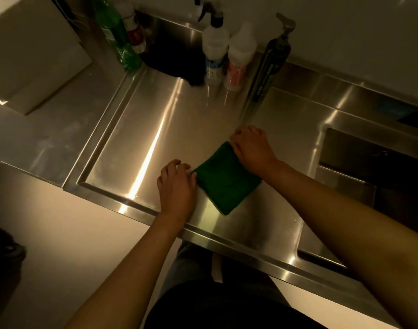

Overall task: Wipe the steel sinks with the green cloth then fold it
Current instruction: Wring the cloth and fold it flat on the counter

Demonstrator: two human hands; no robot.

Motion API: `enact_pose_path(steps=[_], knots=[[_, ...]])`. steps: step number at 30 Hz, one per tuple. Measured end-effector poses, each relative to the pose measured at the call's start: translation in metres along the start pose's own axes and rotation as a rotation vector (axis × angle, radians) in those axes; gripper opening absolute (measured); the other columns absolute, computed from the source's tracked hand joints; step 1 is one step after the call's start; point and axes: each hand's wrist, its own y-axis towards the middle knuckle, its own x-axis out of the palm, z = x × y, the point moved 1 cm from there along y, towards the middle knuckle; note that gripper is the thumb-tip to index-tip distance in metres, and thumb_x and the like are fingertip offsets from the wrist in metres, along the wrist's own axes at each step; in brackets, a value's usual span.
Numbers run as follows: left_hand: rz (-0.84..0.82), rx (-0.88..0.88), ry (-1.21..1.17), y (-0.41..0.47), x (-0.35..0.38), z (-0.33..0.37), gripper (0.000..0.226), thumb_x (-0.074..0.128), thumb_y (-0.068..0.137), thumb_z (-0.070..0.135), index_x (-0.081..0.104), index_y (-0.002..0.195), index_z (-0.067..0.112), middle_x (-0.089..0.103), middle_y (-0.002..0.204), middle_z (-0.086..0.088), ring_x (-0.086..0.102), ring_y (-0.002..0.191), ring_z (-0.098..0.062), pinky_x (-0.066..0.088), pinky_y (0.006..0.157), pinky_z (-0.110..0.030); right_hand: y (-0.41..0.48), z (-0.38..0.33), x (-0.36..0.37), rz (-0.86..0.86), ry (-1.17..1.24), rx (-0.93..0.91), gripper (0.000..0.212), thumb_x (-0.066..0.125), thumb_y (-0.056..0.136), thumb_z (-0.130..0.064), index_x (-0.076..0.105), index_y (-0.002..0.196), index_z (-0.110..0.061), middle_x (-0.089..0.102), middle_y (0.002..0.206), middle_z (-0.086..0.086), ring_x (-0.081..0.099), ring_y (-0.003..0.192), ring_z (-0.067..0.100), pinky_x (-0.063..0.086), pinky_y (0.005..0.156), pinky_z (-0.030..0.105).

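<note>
Dim warm light, streaky glare on the steel drainboard (155, 129), blurred, bowed edges.

Dark green cloth (225, 178), silver steel counter (141, 129), green bottle (115, 32)

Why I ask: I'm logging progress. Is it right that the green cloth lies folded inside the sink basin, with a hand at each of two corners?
Not quite. The green cloth lies folded on the flat steel drainboard, not in the sink basin, which sits off to the right. The rest holds: the left hand and right hand are each at a corner, as the head view shows.
</note>
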Motion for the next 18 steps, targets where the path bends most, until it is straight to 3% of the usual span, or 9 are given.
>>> enact_pose_path(steps=[3, 7, 10, 12, 16, 18], knots=[[-0.016, 0.112, 0.002, 0.000, 0.002, -0.001, 0.032, 0.055, 0.104, 0.033, 0.064, 0.132, 0.020, 0.052, 0.147, -0.008, 0.044, 0.138, -0.032, 0.034, 0.115, -0.049, -0.001, 0.007, 0.009, -0.004, 0.134, 0.166, 0.038, 0.045, 0.102, -0.028, 0.056, 0.136, -0.017, 0.052, 0.134, 0.008, 0.048, 0.118, 0.029, 0.034, 0.102, 0.045], [-0.146, 0.346, 0.084, -0.018, 0.017, 0.020, 0.044, 0.063, 0.098, 0.036, 0.061, 0.139, 0.021, 0.050, 0.150, -0.010, 0.043, 0.139, -0.034, 0.030, 0.117, -0.050, -0.034, 0.015, 0.016, -0.079, 0.165, 0.034, 0.047, 0.055, 0.092, -0.027, 0.056, 0.138, -0.016, 0.053, 0.140, 0.008, 0.050, 0.126, 0.031, 0.033, 0.106, 0.046], [-0.224, 0.233, 0.047, -0.031, 0.033, 0.036, 0.063, 0.060, 0.099, 0.045, 0.042, 0.155, 0.021, 0.038, 0.160, -0.010, 0.034, 0.147, -0.030, 0.029, 0.121, -0.051, -0.062, 0.023, 0.020, -0.216, 0.264, 0.027, 0.060, 0.058, 0.096, -0.034, 0.043, 0.151, -0.013, 0.045, 0.153, 0.011, 0.041, 0.139, 0.031, 0.032, 0.116, 0.047], [-0.194, 0.106, -0.038, -0.029, 0.035, 0.038, 0.065, 0.057, 0.102, 0.046, 0.037, 0.157, 0.018, 0.035, 0.162, -0.010, 0.035, 0.146, -0.029, 0.031, 0.120, -0.052, -0.073, 0.024, 0.021, -0.211, 0.331, 0.103, 0.062, 0.060, 0.097, -0.033, 0.040, 0.152, -0.011, 0.045, 0.151, 0.012, 0.043, 0.136, 0.031, 0.034, 0.115, 0.044], [-0.144, 0.008, -0.015, -0.014, 0.029, 0.035, 0.063, 0.057, 0.102, 0.042, 0.039, 0.156, 0.015, 0.037, 0.162, -0.014, 0.035, 0.145, -0.034, 0.033, 0.118, -0.052, -0.077, 0.009, 0.017, -0.182, 0.406, 0.158, 0.050, 0.056, 0.097, -0.021, 0.045, 0.145, -0.012, 0.056, 0.127, 0.013, 0.054, 0.111, 0.029, 0.045, 0.094, 0.037], [-0.163, -0.024, -0.008, -0.008, 0.024, 0.034, 0.062, 0.058, 0.102, 0.042, 0.041, 0.155, 0.013, 0.044, 0.155, -0.015, 0.040, 0.140, -0.035, 0.037, 0.114, -0.049, -0.079, 0.001, 0.012, -0.183, 0.431, 0.173, 0.039, 0.054, 0.097, -0.017, 0.053, 0.136, -0.013, 0.057, 0.113, 0.011, 0.057, 0.099, 0.027, 0.042, 0.079, 0.032]])
